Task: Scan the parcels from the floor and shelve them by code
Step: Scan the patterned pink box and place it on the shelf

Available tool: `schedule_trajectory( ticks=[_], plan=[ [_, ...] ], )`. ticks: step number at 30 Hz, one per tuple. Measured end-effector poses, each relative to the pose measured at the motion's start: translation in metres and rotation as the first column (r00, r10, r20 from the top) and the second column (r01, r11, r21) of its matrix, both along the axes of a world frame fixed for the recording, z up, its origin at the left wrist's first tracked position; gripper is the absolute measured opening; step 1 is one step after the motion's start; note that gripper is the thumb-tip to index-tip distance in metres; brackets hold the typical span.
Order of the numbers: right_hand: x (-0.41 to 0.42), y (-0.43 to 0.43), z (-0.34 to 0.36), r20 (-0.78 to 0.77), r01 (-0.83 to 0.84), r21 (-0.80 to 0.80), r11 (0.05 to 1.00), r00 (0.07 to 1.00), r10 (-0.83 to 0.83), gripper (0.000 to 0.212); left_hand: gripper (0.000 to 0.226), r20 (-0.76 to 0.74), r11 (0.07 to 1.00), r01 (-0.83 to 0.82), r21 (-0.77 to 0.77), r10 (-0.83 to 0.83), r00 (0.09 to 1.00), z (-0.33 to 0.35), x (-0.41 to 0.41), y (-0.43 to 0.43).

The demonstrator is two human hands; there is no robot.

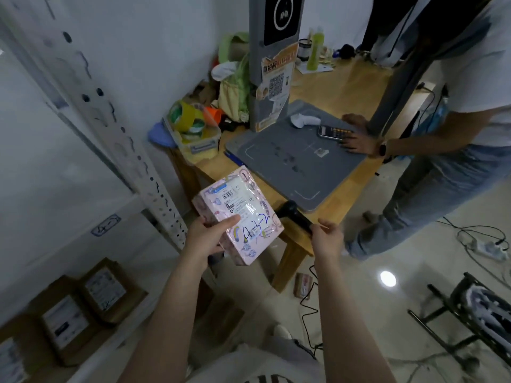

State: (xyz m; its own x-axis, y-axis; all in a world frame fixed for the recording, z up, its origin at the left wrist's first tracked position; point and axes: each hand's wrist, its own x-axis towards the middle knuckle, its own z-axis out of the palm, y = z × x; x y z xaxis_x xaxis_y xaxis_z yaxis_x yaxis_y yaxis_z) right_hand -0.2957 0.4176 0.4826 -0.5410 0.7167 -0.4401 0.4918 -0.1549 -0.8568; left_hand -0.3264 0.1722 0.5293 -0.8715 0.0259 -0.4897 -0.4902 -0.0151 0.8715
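My left hand [206,240] grips a pink patterned parcel [237,214] by its near edge, thumb on top. The parcel carries a white shipping label and a handwritten blue code. My right hand [326,240] holds the handle of a black handheld scanner [294,217], whose head points at the parcel's right side. Both are in front of the wooden table's near corner. White metal shelving [154,186] stands to the left, with brown labelled boxes [102,291] on a low shelf.
A grey scanning mat [276,172] and grey kiosk post [272,62] sit on the wooden table [340,194]. Another person stands at right, a hand [356,136] on a phone. Tape rolls, a bag and bottles crowd the table's back. Cables and a black cart [470,313] lie on the floor.
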Motion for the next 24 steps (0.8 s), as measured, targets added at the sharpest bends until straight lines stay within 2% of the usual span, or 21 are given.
schedule_trajectory(
  ticks=[5, 9, 13, 16, 19, 21, 24],
  plan=[
    [-0.024, 0.022, -0.020, 0.131, -0.167, 0.130, 0.977, 0.980, 0.150, 0.035, 0.056, 0.018, 0.995, -0.100, 0.016, 0.099, 0.995, -0.011, -0.013, 0.007],
    [-0.058, 0.033, -0.025, 0.212, -0.359, 0.153, 0.921, 0.922, 0.324, 0.040, 0.055, 0.036, 0.984, -0.176, 0.011, 0.176, 0.984, -0.013, -0.023, 0.026],
    [-0.083, 0.033, -0.034, 0.361, -0.610, 0.142, 0.780, 0.765, 0.533, 0.026, 0.064, 0.048, 0.977, -0.214, 0.000, 0.214, 0.976, -0.015, -0.029, 0.045],
    [-0.092, 0.036, -0.053, 0.485, -0.722, 0.134, 0.679, 0.645, 0.590, 0.033, 0.086, 0.049, 0.963, -0.269, -0.007, 0.269, 0.962, -0.019, -0.032, 0.052],
    [-0.096, 0.044, -0.068, 0.537, -0.793, 0.098, 0.601, 0.550, 0.639, 0.022, 0.082, 0.041, 0.953, -0.299, -0.055, 0.301, 0.953, -0.021, -0.033, 0.055],
    [-0.095, 0.046, -0.069, 0.506, -0.793, 0.110, 0.599, 0.564, 0.653, 0.016, 0.069, 0.038, 0.939, -0.337, -0.073, 0.340, 0.940, -0.025, -0.033, 0.053],
    [-0.093, 0.043, -0.064, 0.329, -0.682, 0.148, 0.716, 0.717, 0.615, 0.010, 0.072, 0.034, 0.903, -0.423, -0.077, 0.426, 0.904, -0.029, -0.035, 0.051]
  ],
)
